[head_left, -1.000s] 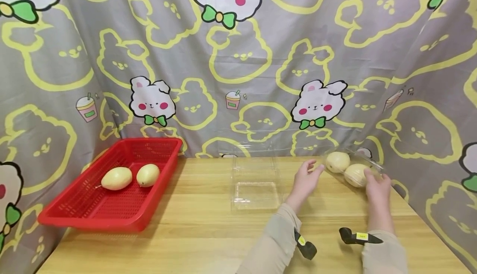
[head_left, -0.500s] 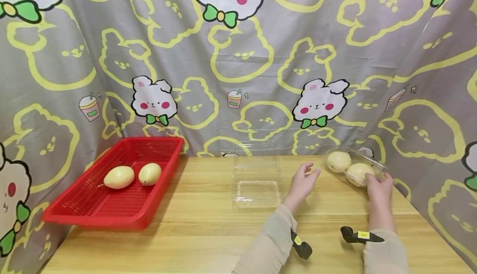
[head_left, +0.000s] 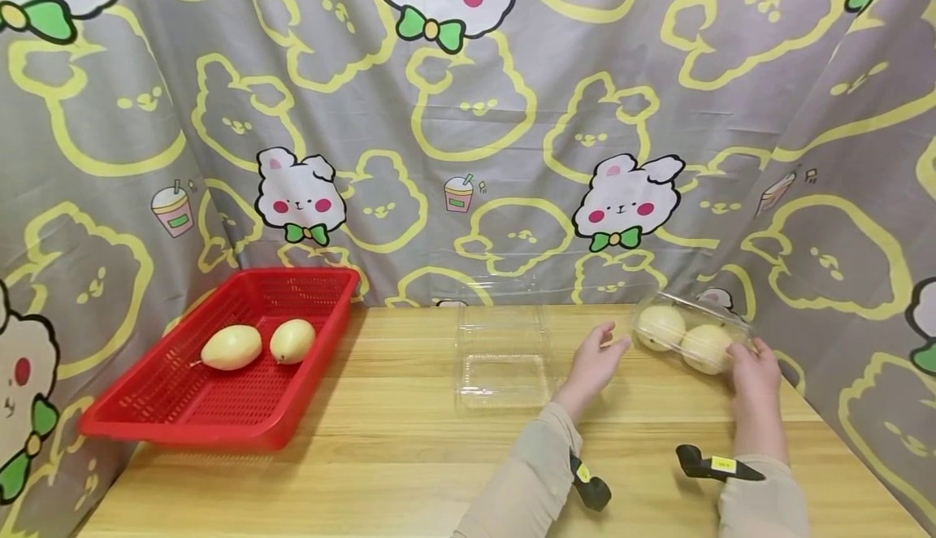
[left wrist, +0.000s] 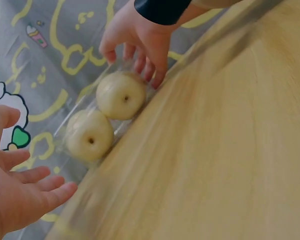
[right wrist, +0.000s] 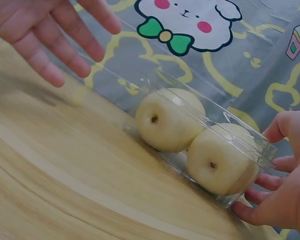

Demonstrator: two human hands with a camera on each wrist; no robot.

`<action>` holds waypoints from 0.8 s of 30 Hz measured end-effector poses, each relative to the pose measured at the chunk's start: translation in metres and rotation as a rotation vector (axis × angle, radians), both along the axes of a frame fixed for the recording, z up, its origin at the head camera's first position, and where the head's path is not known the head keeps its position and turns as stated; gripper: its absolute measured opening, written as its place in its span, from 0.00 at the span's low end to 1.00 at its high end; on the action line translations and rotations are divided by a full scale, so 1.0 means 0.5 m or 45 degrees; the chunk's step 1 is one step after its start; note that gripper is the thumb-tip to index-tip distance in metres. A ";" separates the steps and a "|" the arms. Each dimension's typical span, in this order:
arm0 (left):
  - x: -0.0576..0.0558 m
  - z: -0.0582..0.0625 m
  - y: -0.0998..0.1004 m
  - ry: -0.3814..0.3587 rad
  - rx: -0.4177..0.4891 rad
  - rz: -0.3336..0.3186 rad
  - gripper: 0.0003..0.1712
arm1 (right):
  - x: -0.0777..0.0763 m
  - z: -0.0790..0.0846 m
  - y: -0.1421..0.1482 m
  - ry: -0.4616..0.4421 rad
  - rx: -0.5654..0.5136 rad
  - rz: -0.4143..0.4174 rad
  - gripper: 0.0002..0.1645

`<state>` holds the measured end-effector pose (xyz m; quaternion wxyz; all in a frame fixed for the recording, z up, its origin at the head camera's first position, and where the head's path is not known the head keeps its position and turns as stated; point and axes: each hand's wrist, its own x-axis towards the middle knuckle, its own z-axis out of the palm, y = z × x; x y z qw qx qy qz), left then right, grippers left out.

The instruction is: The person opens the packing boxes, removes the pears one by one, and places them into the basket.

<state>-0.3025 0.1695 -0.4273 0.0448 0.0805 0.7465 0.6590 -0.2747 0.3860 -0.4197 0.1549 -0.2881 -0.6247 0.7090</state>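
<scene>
At the right of the table, a clear plastic clamshell box contains two pale yellow pears, side by side. My right hand grips the box's right end, thumb and fingers spread around it in the right wrist view. To the left of the box is my left hand, apart from it, fingers loosely extended with nothing in them; the left wrist view shows that palm facing the box. Two more pears lie in a red plastic basket on the left.
A second clear plastic box stands with its lid raised mid-table, left of my left hand. A patterned grey curtain rises behind the table and along both sides. Wood-grain tabletop extends between basket and hands.
My left hand has drawn slightly left, away from the box. The right hand and the box with its pears have shifted a little right and nearer.
</scene>
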 end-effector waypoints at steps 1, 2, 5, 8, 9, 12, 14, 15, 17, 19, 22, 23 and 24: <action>0.001 -0.001 0.001 -0.001 0.002 -0.004 0.29 | 0.002 0.000 0.001 0.000 -0.012 0.010 0.44; 0.002 -0.002 0.002 0.000 0.001 -0.014 0.29 | 0.004 0.000 0.002 0.002 -0.016 0.023 0.44; 0.005 -0.006 0.005 -0.001 -0.011 -0.042 0.30 | 0.008 0.000 0.004 0.019 -0.074 0.033 0.44; 0.008 -0.007 0.006 -0.003 -0.018 -0.080 0.32 | 0.011 0.001 0.004 0.037 -0.110 0.038 0.43; 0.010 -0.007 0.005 -0.010 -0.020 -0.091 0.32 | 0.012 0.001 0.005 0.042 -0.125 0.038 0.43; 0.011 -0.009 0.005 -0.021 -0.013 -0.129 0.35 | 0.016 0.000 0.005 0.046 -0.142 0.057 0.43; 0.012 -0.010 0.004 -0.025 -0.004 -0.150 0.36 | 0.019 0.000 0.007 0.044 -0.144 0.079 0.42; 0.012 -0.012 0.004 -0.028 0.006 -0.161 0.37 | 0.020 0.000 0.008 0.041 -0.144 0.096 0.42; 0.010 -0.015 0.005 -0.025 0.023 -0.175 0.39 | 0.021 -0.001 0.010 0.039 -0.142 0.131 0.41; 0.010 -0.019 0.005 -0.024 0.040 -0.190 0.40 | 0.022 -0.002 0.013 0.039 -0.136 0.170 0.41; 0.010 -0.024 0.005 -0.024 0.053 -0.205 0.41 | 0.026 -0.008 0.019 0.065 -0.126 0.231 0.40; 0.010 -0.026 0.005 -0.022 0.054 -0.208 0.41 | 0.027 -0.010 0.021 0.083 -0.128 0.251 0.40; 0.010 -0.027 0.005 -0.022 0.054 -0.208 0.41 | 0.029 -0.012 0.023 0.101 -0.133 0.267 0.41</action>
